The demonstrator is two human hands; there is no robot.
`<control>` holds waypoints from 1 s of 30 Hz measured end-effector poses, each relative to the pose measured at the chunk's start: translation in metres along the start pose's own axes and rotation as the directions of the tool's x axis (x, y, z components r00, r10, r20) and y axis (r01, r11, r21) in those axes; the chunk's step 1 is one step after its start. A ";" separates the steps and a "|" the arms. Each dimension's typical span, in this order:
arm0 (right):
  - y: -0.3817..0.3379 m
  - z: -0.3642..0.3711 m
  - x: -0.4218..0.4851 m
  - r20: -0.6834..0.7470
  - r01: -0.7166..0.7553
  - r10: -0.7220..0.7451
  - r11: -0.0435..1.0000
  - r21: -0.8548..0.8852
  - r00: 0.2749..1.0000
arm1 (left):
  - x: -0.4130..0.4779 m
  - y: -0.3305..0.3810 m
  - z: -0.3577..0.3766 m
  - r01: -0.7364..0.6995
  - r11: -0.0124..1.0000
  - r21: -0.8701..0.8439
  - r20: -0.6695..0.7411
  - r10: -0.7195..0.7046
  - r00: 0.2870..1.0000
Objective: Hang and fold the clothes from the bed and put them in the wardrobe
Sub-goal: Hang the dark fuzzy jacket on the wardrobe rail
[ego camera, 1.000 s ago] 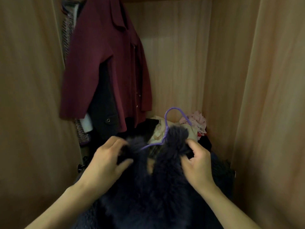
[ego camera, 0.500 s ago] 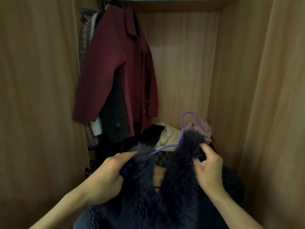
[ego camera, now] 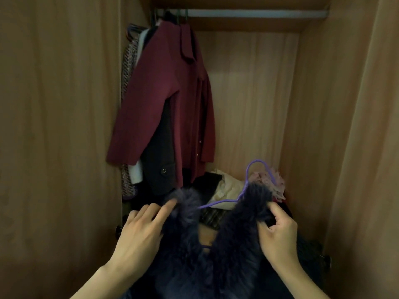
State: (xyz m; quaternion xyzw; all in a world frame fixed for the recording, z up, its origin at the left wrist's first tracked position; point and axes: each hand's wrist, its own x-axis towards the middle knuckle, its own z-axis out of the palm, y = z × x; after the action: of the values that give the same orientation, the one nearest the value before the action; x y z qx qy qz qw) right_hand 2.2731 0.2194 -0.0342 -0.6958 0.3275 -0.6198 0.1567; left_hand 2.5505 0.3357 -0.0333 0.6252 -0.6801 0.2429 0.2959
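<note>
Wardrobe interior, head view. At left, a maroon coat (ego camera: 172, 100) hung from the rail (ego camera: 254, 13) against the left side panel (ego camera: 60, 126). Below it, the left hand (ego camera: 140, 231) lay palm down with fingers straightened, gripping nothing; only the index fingertip touched the left lobe of the dark fur-collared coat (ego camera: 216, 266). This coat sat low at centre, in the wardrobe opening, on a purple hanger (ego camera: 216, 203) whose hook stood free above the collar, in front of a heap of clothes (ego camera: 228, 186). At right, the right hand (ego camera: 278, 234) pinched the collar's right lobe with curled fingers. One second earlier the left hand had gripped the collar, and the rail had been out of view.
</note>
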 end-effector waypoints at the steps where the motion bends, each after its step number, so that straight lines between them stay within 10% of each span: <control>1: 0.000 0.001 0.002 -0.008 0.028 -0.028 0.999 -0.031 1.000 | 0.002 0.001 0.000 -0.002 1.000 0.007 -0.038 0.002 0.999; 9: -0.023 -0.002 0.025 -0.109 0.162 -0.158 0.986 0.025 0.981 | 0.032 0.008 -0.015 -0.059 0.996 0.070 -0.182 0.071 0.981; 30: -0.076 0.042 0.051 0.370 0.346 -0.307 0.937 -0.043 0.877 | 0.044 -0.014 -0.040 -0.271 0.960 0.067 -0.194 0.279 0.941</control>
State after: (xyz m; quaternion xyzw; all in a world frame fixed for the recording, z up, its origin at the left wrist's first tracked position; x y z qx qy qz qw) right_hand 2.3344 0.2348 0.0442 -0.8493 0.2042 -0.4818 0.0691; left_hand 2.5662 0.3309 0.0253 0.5019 -0.7225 0.3570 0.3140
